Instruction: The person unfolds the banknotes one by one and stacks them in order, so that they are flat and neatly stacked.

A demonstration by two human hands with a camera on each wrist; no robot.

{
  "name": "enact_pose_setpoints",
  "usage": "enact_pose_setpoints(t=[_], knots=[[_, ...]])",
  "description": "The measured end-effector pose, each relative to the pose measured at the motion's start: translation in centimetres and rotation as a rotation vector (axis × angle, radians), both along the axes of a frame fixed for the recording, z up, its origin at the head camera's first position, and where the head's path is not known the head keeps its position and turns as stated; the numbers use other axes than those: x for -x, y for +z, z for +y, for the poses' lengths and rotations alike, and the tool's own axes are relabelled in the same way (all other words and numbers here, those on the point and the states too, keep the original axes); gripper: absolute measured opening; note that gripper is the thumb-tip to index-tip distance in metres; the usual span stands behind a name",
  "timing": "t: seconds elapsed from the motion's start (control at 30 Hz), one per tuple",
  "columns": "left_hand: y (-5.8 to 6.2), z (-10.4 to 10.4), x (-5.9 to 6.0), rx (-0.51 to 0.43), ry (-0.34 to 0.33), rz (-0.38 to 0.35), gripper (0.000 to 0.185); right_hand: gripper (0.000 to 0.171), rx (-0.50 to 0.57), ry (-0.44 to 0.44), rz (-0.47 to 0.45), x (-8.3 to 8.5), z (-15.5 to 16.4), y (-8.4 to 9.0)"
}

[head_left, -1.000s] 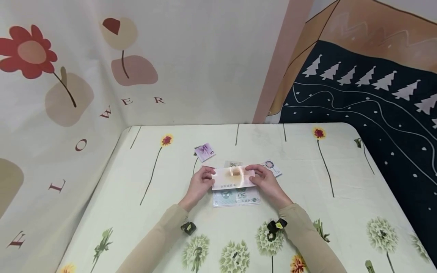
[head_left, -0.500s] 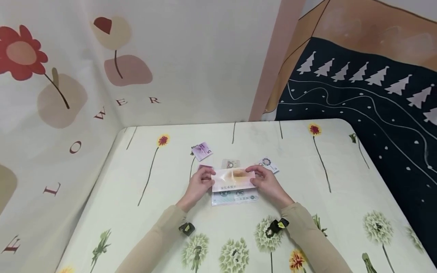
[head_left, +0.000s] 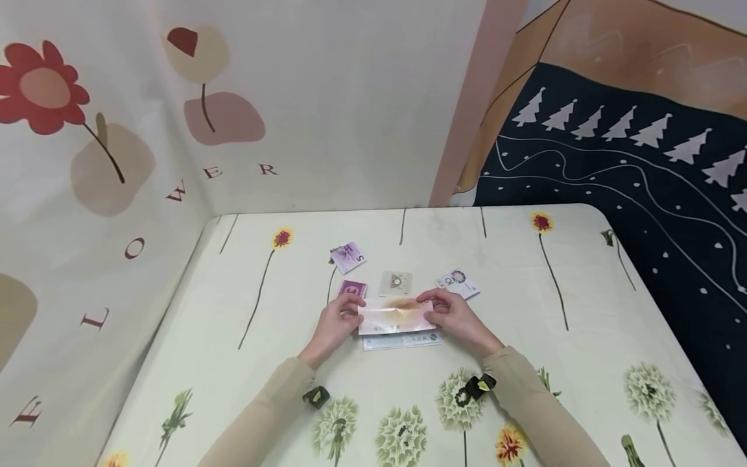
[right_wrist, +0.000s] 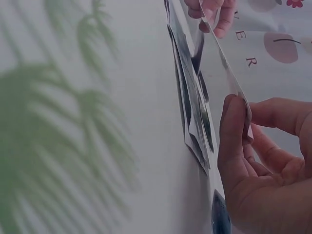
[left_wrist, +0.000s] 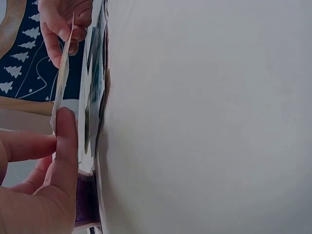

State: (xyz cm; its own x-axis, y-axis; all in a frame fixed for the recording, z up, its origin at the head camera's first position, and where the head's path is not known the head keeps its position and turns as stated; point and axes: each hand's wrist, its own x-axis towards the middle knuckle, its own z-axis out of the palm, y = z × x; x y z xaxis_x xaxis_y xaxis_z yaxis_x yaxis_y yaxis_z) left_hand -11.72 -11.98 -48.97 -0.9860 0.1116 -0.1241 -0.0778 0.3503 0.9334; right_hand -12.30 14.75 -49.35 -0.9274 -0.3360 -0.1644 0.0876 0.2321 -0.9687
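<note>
Both hands on one pale pink-and-orange paper banknote [head_left: 397, 315], held flat and lengthwise, just above the surface [head_left: 233, 363] covered in a flower-print cloth.

Left hand [head_left: 336, 322]: grip clamped on the note's left end, thumb and forefinger pinching the edge; left wrist view shows the thumb [left_wrist: 66, 146] pressed on the paper [left_wrist: 62, 78].

Right hand [head_left: 456, 316]: grip clamped on the right end, same pinch; right wrist view shows the thumb [right_wrist: 233, 141] on the corner of the sheet [right_wrist: 219, 63].

Under the note: a green-and-white banknote [head_left: 403, 340] flat on the surface, only its near strip showing. Wrist views suggest more than one sheet in that stack, can't tell for sure.

Further back, all lying flat and apart from each other:
- small dark purple folded note [head_left: 353, 288], just beside the left fingers
- small beige folded note [head_left: 395, 283], centre
- small white folded note with blue and red print [head_left: 457, 283], near the right fingers
- small light purple folded note [head_left: 348, 257], farthest
</note>
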Motion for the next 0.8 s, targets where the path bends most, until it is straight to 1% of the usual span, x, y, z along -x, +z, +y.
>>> enact_pose_setpoints(t=[0.1, 0.17, 0.33, 0.4, 0.57, 0.6, 0.8], knots=[[-0.2, -0.1, -0.1, 0.011, -0.015, 0.011, 0.026, 0.033, -0.049, 0.017, 0.009, 0.1, 0.2, 0.0], [-0.3, -0.1, -0.2, 0.014, -0.017, 0.006, 0.025, 0.032, -0.076, 0.029, 0.013, 0.2, 0.4, -0.1], [-0.6, -0.2, -0.2, -0.021, -0.010, -0.074, 0.023, 0.031, -0.122, 0.066, 0.041, 0.3, 1.0, -0.4], [-0.8, -0.2, -0.2, -0.035, -0.007, -0.095, 0.023, 0.031, -0.141, 0.076, 0.052, 0.3, 1.1, -0.5], [-0.9, -0.3, -0.2, -0.043, -0.006, -0.108, 0.022, 0.028, -0.199, 0.092, 0.081, 0.2, 1.3, -0.2], [-0.8, -0.3, -0.2, -0.044, -0.010, -0.113, 0.022, 0.027, -0.206, 0.098, 0.091, 0.0, 1.2, 0.4], [-1.1, -0.2, -0.3, -0.028, -0.034, -0.115, 0.020, 0.026, -0.247, 0.125, 0.130, 0.0, 1.5, 0.3]])
